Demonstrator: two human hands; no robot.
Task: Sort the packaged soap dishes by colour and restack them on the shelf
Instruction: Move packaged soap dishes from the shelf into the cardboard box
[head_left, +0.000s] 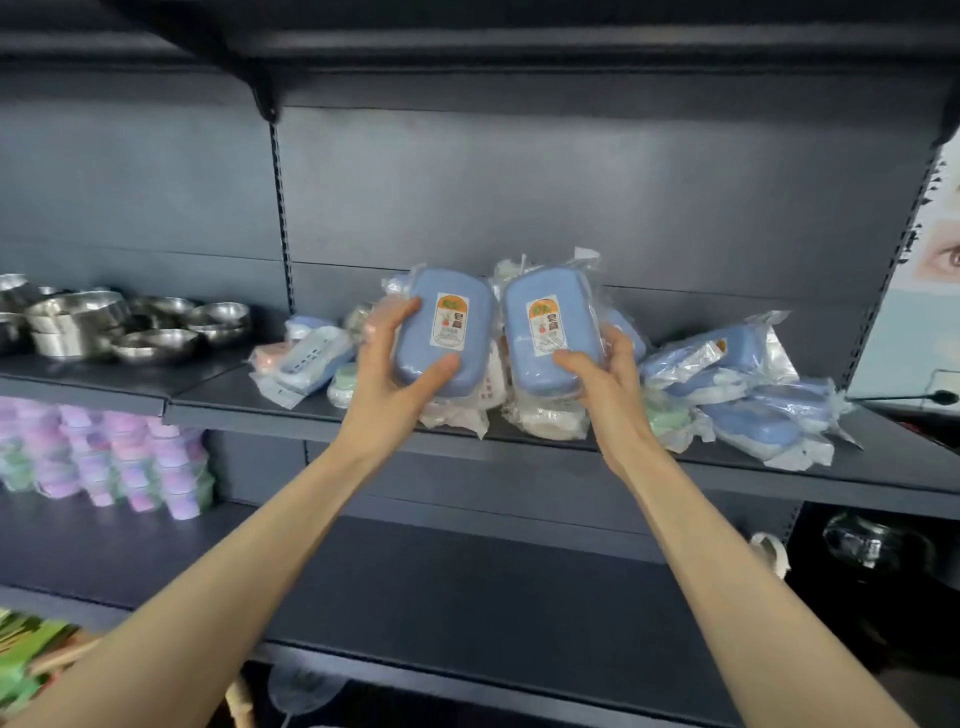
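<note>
I hold two blue packaged soap dishes upright in front of the dark shelf (363, 410). My left hand (387, 364) grips the left blue dish (415, 338), thumb on its lower front. My right hand (597, 379) grips the right blue dish (566, 317) the same way. Both show a white and orange label. Behind and below them lie white packaged dishes (545, 418). A loose heap of blue packaged dishes (748, 395) is on the shelf to the right, with a green one (667, 421) under it. More mixed packages (311, 358) lie to the left.
Steel bowls and pots (130, 327) stand on the neighbouring shelf to the left. Stacks of pink and purple small containers (119, 462) fill the lower left shelf. The wide shelf board below (467, 587) is dark. A poster panel (924, 291) closes the right end.
</note>
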